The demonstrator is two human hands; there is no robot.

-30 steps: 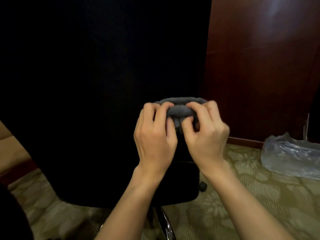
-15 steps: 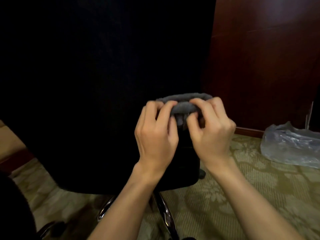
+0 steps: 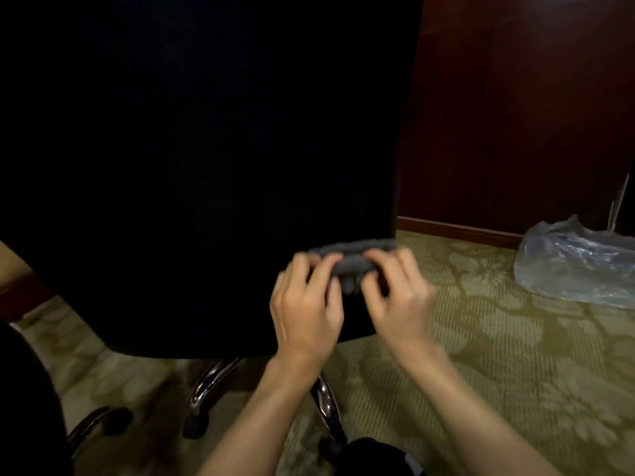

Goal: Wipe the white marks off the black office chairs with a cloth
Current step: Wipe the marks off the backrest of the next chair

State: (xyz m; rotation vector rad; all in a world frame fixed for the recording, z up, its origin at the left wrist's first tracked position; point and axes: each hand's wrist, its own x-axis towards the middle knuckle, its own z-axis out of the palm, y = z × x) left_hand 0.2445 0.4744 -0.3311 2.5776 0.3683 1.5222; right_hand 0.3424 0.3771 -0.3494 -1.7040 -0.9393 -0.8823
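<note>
Our left hand (image 3: 305,310) and right hand (image 3: 398,300) have dropped from the middle of the black office chair (image 3: 206,166) to the lower right corner of its backrest, and they still grip the grey cloth (image 3: 354,257) between them, fingers curled over its top edge and thumbs tucked beneath. The cloth is bunched into a thick roll, held against the backrest near its right edge. More of the chair's underside shows than half a second ago: chrome base legs (image 3: 209,383) and dark castors (image 3: 196,422) have come into view below the backrest.

Both hands and the cloth are smeared by motion, so we cannot make out how the cloth is folded. The backrest is a near-uniform black in the dim light, and we see no white marks on it. Its top and left side run out of frame.

To the right, a crumpled clear plastic bag (image 3: 580,266) lies on the patterned green carpet (image 3: 481,338), beside the dark wood-panelled wall (image 3: 515,115) and its skirting board. Our forearms cross the chair's base at the bottom of the view
</note>
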